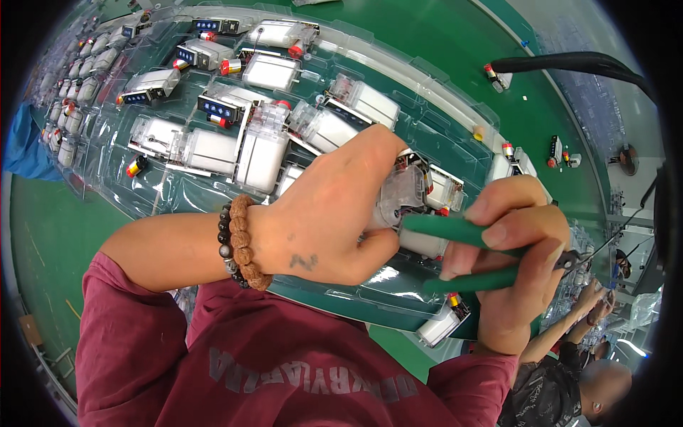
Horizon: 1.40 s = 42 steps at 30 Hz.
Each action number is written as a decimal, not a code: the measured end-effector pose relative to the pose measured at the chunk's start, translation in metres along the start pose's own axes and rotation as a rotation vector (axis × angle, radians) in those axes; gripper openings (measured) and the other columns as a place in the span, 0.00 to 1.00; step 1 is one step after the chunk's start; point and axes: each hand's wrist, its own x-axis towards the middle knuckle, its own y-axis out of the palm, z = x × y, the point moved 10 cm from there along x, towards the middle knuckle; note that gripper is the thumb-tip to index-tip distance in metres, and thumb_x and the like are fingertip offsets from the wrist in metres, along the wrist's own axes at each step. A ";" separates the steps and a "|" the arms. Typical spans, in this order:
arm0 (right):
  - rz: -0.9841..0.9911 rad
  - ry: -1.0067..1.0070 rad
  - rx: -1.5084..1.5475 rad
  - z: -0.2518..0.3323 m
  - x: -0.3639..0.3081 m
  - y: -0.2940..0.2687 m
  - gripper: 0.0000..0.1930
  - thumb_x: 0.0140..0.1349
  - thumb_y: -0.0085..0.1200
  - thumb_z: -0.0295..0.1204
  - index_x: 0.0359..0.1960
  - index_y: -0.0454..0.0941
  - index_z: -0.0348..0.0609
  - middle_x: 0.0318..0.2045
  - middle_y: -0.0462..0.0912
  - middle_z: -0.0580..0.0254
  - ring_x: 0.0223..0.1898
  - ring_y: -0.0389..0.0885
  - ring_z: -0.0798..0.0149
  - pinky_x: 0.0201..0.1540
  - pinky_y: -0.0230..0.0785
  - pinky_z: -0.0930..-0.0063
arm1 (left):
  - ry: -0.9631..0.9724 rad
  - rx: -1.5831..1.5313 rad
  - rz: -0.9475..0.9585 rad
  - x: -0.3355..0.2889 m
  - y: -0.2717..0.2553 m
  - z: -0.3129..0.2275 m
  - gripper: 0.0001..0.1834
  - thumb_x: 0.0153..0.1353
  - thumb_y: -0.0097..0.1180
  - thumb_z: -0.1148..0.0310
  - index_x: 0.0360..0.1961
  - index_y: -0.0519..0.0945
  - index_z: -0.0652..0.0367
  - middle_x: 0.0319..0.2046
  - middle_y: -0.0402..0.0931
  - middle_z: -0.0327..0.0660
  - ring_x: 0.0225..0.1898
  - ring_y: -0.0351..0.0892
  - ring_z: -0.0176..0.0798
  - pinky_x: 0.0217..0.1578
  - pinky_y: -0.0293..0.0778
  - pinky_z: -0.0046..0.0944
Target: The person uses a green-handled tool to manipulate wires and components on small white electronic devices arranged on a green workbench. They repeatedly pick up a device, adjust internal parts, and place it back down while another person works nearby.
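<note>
My left hand (pixel 334 206) is closed around a small device unit (pixel 400 191) with a clear plastic housing and a circuit board. Its fingertips are partly hidden behind the unit. My right hand (pixel 523 249) grips a pair of small pliers or cutters (pixel 462 229) by its green handles, which are spread apart and point left toward the unit. The dark jaws stick out on the right side of the hand, away from the unit. Beneath both hands lies a clear plastic tray (pixel 181 186) holding several similar white-and-clear units (pixel 260 158).
A loose unit (pixel 440 326) with a red-and-yellow motor lies at the near tray edge. Other units (pixel 555 151) lie on the green table (pixel 491 114) to the right. A black curved arm (pixel 569 62) reaches in at upper right. Another person (pixel 569 381) works at lower right.
</note>
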 end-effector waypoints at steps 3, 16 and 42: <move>0.005 -0.020 -0.027 0.003 0.001 0.003 0.22 0.77 0.34 0.45 0.37 0.68 0.37 0.39 0.70 0.45 0.23 0.76 0.66 0.24 0.77 0.73 | -0.008 -0.024 0.002 -0.001 0.001 0.002 0.32 0.42 0.55 0.77 0.52 0.64 0.72 0.37 0.67 0.58 0.38 0.71 0.63 0.38 0.71 0.51; -0.093 -0.184 -0.228 0.013 -0.021 0.004 0.12 0.67 0.54 0.36 0.40 0.82 0.40 0.41 0.80 0.45 0.33 0.83 0.59 0.32 0.76 0.71 | 0.000 0.086 0.011 0.001 0.001 0.002 0.31 0.42 0.59 0.77 0.49 0.62 0.70 0.37 0.65 0.57 0.35 0.72 0.64 0.32 0.72 0.53; -0.084 -0.320 -0.227 0.012 -0.023 0.007 0.09 0.61 0.58 0.26 0.40 0.82 0.33 0.38 0.83 0.45 0.31 0.82 0.59 0.34 0.77 0.71 | -0.081 0.169 -0.033 -0.003 -0.005 0.006 0.30 0.42 0.60 0.77 0.47 0.62 0.72 0.37 0.67 0.60 0.36 0.73 0.66 0.34 0.72 0.55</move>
